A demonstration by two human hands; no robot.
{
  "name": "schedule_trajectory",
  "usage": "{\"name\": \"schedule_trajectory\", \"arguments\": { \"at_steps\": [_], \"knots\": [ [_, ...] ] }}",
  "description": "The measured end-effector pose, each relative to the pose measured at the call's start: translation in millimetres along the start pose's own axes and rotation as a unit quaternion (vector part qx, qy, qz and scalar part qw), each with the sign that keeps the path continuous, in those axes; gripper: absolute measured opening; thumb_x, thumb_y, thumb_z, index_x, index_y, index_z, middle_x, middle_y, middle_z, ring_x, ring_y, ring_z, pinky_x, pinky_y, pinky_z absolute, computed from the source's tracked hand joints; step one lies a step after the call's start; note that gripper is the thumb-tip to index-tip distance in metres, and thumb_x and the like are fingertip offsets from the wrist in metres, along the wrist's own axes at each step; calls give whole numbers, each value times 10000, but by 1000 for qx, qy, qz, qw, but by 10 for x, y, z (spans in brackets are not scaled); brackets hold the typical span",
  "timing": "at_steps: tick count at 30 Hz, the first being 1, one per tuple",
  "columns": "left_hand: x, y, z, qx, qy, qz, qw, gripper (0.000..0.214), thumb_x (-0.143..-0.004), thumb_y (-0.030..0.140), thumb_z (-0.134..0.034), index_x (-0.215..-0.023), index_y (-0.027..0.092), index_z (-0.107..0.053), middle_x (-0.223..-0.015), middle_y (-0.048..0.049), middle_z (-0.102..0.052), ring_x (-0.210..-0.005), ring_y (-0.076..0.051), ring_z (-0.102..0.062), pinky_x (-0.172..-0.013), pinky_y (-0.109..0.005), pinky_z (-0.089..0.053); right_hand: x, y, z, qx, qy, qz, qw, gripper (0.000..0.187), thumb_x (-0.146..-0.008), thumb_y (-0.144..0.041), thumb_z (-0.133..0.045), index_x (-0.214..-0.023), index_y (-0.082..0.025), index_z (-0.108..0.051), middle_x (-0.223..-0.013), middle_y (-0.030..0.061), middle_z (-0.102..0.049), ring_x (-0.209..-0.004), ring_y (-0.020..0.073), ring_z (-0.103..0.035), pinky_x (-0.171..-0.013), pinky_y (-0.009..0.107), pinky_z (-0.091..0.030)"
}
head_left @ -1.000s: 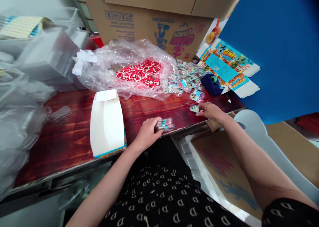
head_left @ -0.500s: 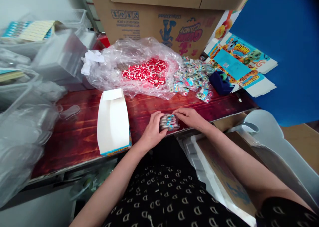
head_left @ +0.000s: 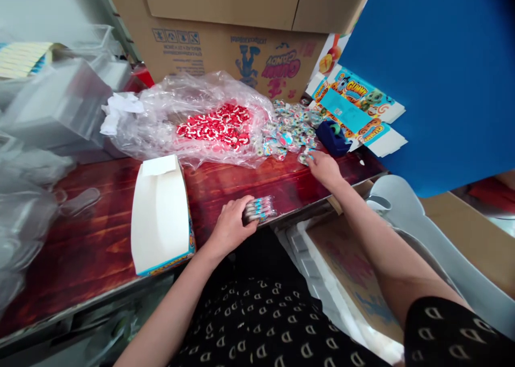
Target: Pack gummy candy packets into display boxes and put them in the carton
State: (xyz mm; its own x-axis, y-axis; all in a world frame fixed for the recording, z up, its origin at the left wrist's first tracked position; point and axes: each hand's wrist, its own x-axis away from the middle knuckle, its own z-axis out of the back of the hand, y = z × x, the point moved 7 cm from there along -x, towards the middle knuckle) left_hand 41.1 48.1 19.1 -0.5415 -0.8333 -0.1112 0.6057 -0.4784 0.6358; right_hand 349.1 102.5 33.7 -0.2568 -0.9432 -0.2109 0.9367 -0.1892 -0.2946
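The open carton (head_left: 159,225) stands at left, apparently for easy reach. Left hand (head_left: 230,225), forearm angled inward, has thumb and fingers partly closed around a row of wrapped packets (head_left: 262,208) at the table (head_left: 225,178) edge, seemingly for alignment. Right arm extended; right hand (head_left: 324,169) fingertips touch a single packet (head_left: 303,158) near the loose pile (head_left: 295,123); closure cannot be confirmed.

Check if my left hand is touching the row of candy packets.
Touching. The head view shows the left hand curled around the left end of the candy packets.

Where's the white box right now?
In the head view, the white box is on the table, left of the left hand, in front of the plastic bag.
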Motion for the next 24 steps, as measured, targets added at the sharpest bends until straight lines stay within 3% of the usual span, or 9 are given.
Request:
{"name": "schedule_trajectory", "arguments": {
  "at_steps": [2,5,7,10,13,16,19,24],
  "knots": [
    [5,5,6,-4,5,-3,1000,520,-751,212,-683,-1248,213,-531,-1174,-76,-672,-1004,-269,-593,-914,-446,-465,-142,222,-56,76,-29,-26,996,385,-943,-294,-498,-1250,-108,-638,-1252,218,-657,-1173,318,-611,-973,404,-469],
    [8,4,3,-1,10,-11,1000,519,-753,215,-685,-1246,232,-523,-1173,-63,-671,-1003,-262,-588,-914,-438,-455,-243,323,-160,101,-59,-33,993,425,-909,-334,-581,-1261,-101,-631,-1245,229,-651,-1150,316,-617,-943,391,-478],
    [7,-4,-7,5,10,-13,1000,517,-754,216,-687,-1244,237,-521,-1173,-62,-668,-1017,-262,-585,-925,-438,-451,-263,309,-192,62,-55,-46,995,428,-856,-344,-657,-1210,-106,-672,-1202,201,-679,-1118,301,-632,-939,375,-479],
    [8,-14,-22,13,4,-8,1000,529,-756,212,-687,-1257,216,-514,-1193,-78,-655,-1059,-272,-576,-959,-452,-441,-216,207,-243,-76,-63,-90,991,399,-796,-332,-698,-1123,-105,-723,-1013,127,-745,-938,261,-686,-856,354,-515],
    [16,-3,-28,22,-2,-5,1000,541,-760,213,-682,-1272,203,-508,-1213,-87,-641,-1098,-278,-569,-994,-466,-428,-54,-195,-347,-259,-128,-53,956,399,-805,-362,-655,-1122,-132,-732,-937,70,-767,-794,211,-698,-785,335,-542],
    [27,13,-33,32,-9,-3,999,539,-776,214,-666,-1289,191,-503,-1233,-99,-628,-1127,-279,-566,-1020,-469,-422,226,-794,-380,-346,-207,67,913,365,-828,-387,-611,-1110,-199,-747,-1050,38,-767,-920,208,-704,-886,341,-529],
    [36,5,-48,39,-8,4,999,573,-784,211,-654,-1327,186,-475,-1245,-109,-619,-1150,-292,-562,-1038,-489,-420,508,-1209,-361,-315,-258,160,899,341,-870,-368,-544,-1095,-219,-755,-1088,33,-761,-1013,212,-694,-949,342,-503],
    [58,8,-73,73,6,-11,997,620,-808,217,-615,-1388,151,-407,-1384,-156,-505,-1288,-290,-487,-1102,-460,-405,710,-1411,-241,-199,-256,234,917,345,-911,-269,-443,-1028,-204,-761,-1027,50,-765,-965,208,-696,-900,315,-498]
  ]
}}
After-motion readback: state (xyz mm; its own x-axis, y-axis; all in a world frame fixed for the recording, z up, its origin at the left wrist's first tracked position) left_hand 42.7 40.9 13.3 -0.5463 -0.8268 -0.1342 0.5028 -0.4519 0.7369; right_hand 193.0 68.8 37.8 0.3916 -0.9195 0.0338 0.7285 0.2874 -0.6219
